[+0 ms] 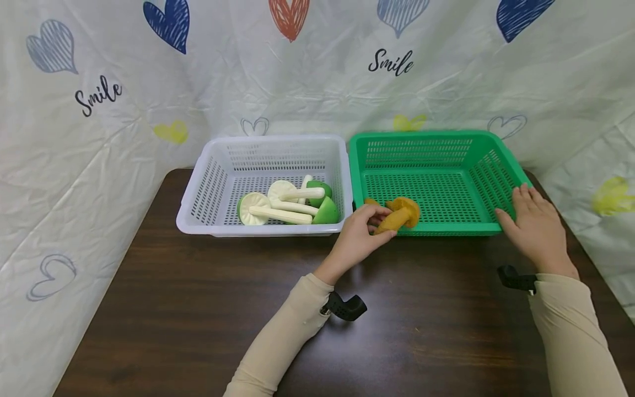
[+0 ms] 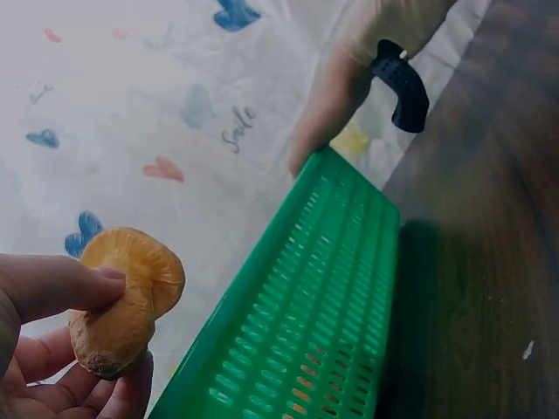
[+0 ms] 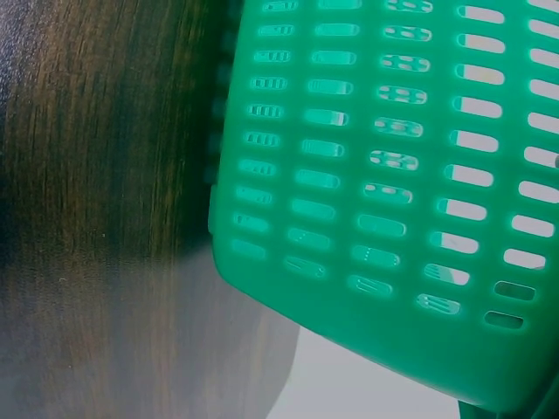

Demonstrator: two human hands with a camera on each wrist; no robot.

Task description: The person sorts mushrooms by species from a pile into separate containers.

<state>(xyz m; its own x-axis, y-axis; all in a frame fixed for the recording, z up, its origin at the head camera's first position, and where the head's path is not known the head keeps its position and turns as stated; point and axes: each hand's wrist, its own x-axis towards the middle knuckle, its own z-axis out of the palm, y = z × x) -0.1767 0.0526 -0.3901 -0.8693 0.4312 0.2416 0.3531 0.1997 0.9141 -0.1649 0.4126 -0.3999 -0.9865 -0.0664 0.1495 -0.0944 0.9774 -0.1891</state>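
Observation:
My left hand (image 1: pixel 358 231) pinches a yellow-orange toy mushroom (image 1: pixel 399 216) over the front left rim of the green basket (image 1: pixel 476 227). In the left wrist view the thumb lies across the mushroom (image 2: pixel 131 301), fingers behind it, cap up and stem end down. Just beyond the hand, a bit of another orange piece (image 1: pixel 370 202) shows inside the basket, mostly hidden. My right hand (image 1: pixel 541 229) rests at the basket's right rim, fingers extended along it and thumb apart. The right wrist view shows only the slotted basket wall (image 3: pixel 349 209), no fingers.
To the left, a white basket (image 1: pixel 263 230) holds several toy mushrooms with green caps and pale stems (image 1: pixel 288 215). Both baskets stand side by side at the far edge of a dark wooden table (image 1: pixel 198 320). A printed white cloth (image 1: pixel 317 71) hangs behind.

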